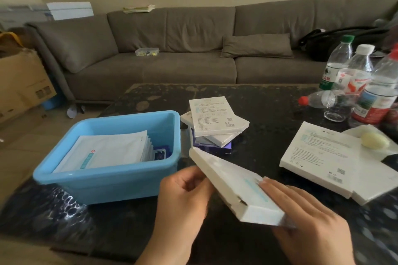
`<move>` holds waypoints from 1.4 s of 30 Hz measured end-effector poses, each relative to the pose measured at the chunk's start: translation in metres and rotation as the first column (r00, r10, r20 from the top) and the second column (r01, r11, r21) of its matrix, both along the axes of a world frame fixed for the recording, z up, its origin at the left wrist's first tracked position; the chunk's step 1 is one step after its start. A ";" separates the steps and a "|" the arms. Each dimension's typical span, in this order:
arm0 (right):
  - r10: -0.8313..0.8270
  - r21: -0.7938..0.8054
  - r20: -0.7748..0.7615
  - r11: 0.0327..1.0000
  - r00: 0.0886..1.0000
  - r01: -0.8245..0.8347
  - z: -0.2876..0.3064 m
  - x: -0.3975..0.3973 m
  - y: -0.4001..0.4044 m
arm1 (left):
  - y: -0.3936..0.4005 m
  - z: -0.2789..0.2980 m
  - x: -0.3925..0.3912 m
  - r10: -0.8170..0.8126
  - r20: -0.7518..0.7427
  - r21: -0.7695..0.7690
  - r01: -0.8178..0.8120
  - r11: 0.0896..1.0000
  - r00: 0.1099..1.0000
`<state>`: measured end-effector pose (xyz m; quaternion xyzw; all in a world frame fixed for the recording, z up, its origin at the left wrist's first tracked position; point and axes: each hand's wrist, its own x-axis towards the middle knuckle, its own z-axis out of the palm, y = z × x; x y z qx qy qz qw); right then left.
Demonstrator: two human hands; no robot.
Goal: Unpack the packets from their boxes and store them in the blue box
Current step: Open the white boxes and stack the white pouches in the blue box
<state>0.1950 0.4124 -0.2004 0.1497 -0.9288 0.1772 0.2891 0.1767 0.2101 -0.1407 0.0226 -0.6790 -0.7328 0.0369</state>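
I hold a flat white box tilted above the dark table, in front of me. My right hand grips its near end from the right side. My left hand has its fingers curled against the box's left edge. The blue box stands to the left, with several white packets lying inside it. A stack of white boxes rests on a purple one just behind the blue box's right corner. Two more flat white boxes lie on the right.
Several plastic water bottles stand and lie at the table's far right. A wrapped yellowish item sits on the right boxes. A grey sofa runs behind the table; cardboard cartons are on the floor at left.
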 end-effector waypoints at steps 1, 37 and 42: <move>-0.011 0.053 -0.019 0.999 1.000 0.012 -0.001 0.000 0.001 | -0.001 -0.002 -0.001 -0.001 0.093 -0.009 0.002 1.000 0.996; -0.093 0.187 -0.195 0.974 0.976 0.130 -0.016 0.001 -0.006 | -0.026 -0.020 0.000 -0.265 0.237 -0.297 0.329 0.896 0.935; -0.103 0.171 -0.204 0.975 0.974 0.139 -0.013 -0.001 -0.005 | -0.038 -0.015 0.001 -0.292 0.313 -0.115 0.341 0.933 0.904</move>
